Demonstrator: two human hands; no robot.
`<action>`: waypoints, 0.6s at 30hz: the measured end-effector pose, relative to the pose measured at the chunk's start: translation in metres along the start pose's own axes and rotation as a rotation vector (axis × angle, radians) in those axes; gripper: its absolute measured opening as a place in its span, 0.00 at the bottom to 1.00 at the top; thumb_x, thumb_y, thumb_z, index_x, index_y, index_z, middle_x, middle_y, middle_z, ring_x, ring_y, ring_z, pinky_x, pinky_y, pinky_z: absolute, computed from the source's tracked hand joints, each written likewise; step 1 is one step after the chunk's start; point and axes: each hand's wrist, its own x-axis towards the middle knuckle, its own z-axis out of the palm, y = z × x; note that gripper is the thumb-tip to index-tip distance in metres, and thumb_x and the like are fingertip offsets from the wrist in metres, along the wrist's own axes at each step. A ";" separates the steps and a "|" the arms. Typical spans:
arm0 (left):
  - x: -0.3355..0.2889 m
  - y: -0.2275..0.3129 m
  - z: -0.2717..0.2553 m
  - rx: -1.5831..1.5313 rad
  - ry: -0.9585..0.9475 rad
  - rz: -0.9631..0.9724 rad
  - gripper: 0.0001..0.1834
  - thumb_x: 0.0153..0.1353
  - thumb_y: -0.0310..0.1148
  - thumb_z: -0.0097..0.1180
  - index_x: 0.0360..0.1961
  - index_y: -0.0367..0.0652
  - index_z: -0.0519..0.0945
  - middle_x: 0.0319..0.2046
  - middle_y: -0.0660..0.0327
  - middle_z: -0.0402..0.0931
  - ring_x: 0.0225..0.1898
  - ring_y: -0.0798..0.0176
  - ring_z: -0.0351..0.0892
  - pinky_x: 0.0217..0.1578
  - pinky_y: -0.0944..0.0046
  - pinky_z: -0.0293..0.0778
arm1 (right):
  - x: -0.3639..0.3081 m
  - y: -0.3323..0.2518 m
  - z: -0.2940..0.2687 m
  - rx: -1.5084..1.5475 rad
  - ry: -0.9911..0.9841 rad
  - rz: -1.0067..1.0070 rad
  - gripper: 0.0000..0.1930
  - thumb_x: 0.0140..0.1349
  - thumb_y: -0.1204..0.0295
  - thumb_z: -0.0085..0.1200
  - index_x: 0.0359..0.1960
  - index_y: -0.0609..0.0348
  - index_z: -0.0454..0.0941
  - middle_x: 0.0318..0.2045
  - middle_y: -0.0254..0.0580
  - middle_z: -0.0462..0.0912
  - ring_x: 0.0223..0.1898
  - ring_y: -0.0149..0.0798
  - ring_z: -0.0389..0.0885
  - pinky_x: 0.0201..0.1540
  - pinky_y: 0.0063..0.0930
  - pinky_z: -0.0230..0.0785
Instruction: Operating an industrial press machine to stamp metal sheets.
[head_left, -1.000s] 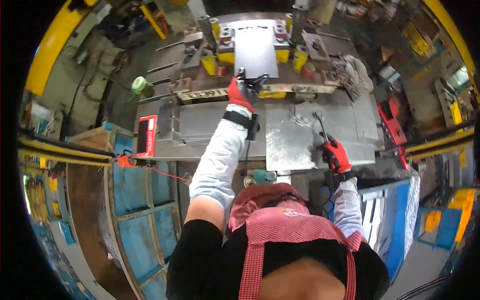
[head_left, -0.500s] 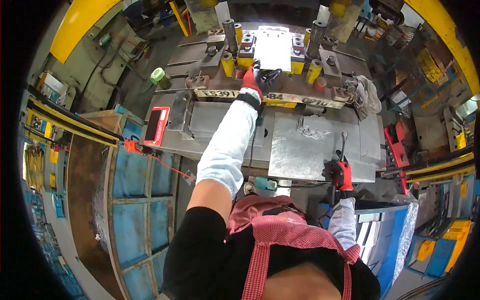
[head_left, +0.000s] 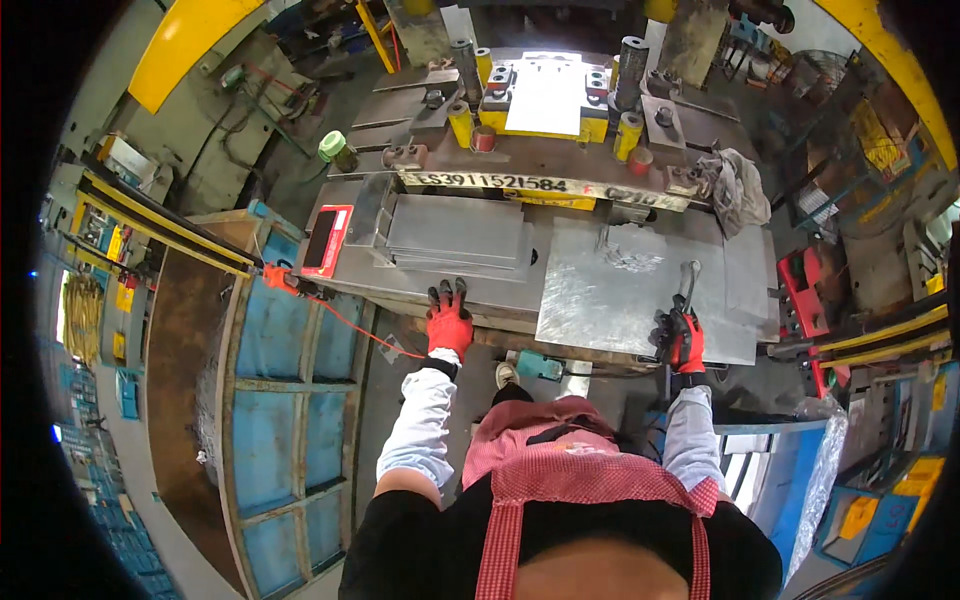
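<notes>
My left hand (head_left: 449, 318), in a red and black glove, is open with its fingers spread at the front edge of the press bench. It holds nothing and is nearest to a stack of flat metal sheets (head_left: 450, 235). My right hand (head_left: 682, 338), gloved alike, is closed around a metal wrench (head_left: 692, 275) whose head points away over a large metal plate (head_left: 590, 290). On that plate lies a pile of thin metal pieces (head_left: 632, 246). Farther off, a bright metal sheet (head_left: 545, 98) rests on the die (head_left: 500, 118) between upright posts.
A red-framed dark panel (head_left: 326, 240) lies left on the bench, with a green-lidded jar (head_left: 338, 150) behind it. A grey rag (head_left: 736, 190) hangs at the right. A blue-panelled rack (head_left: 265, 400) stands at left, and a red frame (head_left: 803, 290) at right.
My left hand has come back from the near edge of the sheet on the die to the bench's front edge, its fingers now spread. My right hand stays with the wrench.
</notes>
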 end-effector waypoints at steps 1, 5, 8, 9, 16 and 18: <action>0.003 -0.002 0.003 0.039 -0.033 0.007 0.29 0.52 0.36 0.46 0.58 0.58 0.59 0.59 0.54 0.54 0.60 0.42 0.50 0.53 0.48 0.58 | 0.001 0.001 -0.001 0.016 -0.002 0.013 0.18 0.54 0.72 0.49 0.48 0.51 0.64 0.26 0.46 0.74 0.15 0.34 0.66 0.17 0.30 0.62; 0.014 -0.006 0.009 0.008 -0.145 -0.084 0.28 0.52 0.40 0.50 0.56 0.57 0.62 0.62 0.55 0.48 0.62 0.44 0.47 0.57 0.54 0.55 | 0.003 0.001 -0.005 -0.102 0.014 -0.013 0.12 0.56 0.67 0.47 0.41 0.54 0.65 0.25 0.45 0.73 0.16 0.34 0.66 0.17 0.31 0.62; 0.018 -0.009 0.011 0.014 -0.166 -0.071 0.25 0.53 0.41 0.46 0.55 0.59 0.64 0.61 0.57 0.52 0.61 0.44 0.49 0.54 0.47 0.57 | 0.002 -0.001 -0.006 -0.087 -0.021 0.004 0.14 0.56 0.68 0.48 0.45 0.53 0.64 0.27 0.46 0.74 0.17 0.35 0.68 0.19 0.32 0.65; 0.020 -0.009 0.011 0.064 -0.232 -0.077 0.27 0.53 0.42 0.47 0.57 0.60 0.62 0.62 0.58 0.49 0.62 0.44 0.46 0.55 0.47 0.56 | 0.002 -0.001 -0.006 -0.095 -0.007 -0.001 0.15 0.56 0.68 0.48 0.46 0.52 0.64 0.27 0.46 0.74 0.17 0.35 0.68 0.19 0.32 0.65; 0.023 -0.008 0.012 0.030 -0.281 -0.095 0.31 0.53 0.44 0.47 0.60 0.61 0.56 0.63 0.58 0.45 0.62 0.43 0.45 0.56 0.49 0.55 | 0.000 -0.002 -0.005 0.004 -0.081 0.011 0.12 0.55 0.67 0.49 0.39 0.52 0.65 0.27 0.48 0.74 0.17 0.37 0.68 0.19 0.33 0.62; 0.023 -0.009 0.013 0.031 -0.245 -0.091 0.31 0.53 0.43 0.47 0.59 0.60 0.56 0.63 0.57 0.44 0.62 0.43 0.45 0.56 0.49 0.56 | -0.001 -0.003 -0.005 -0.022 -0.012 -0.010 0.10 0.55 0.67 0.49 0.37 0.52 0.64 0.26 0.48 0.73 0.16 0.36 0.66 0.19 0.32 0.62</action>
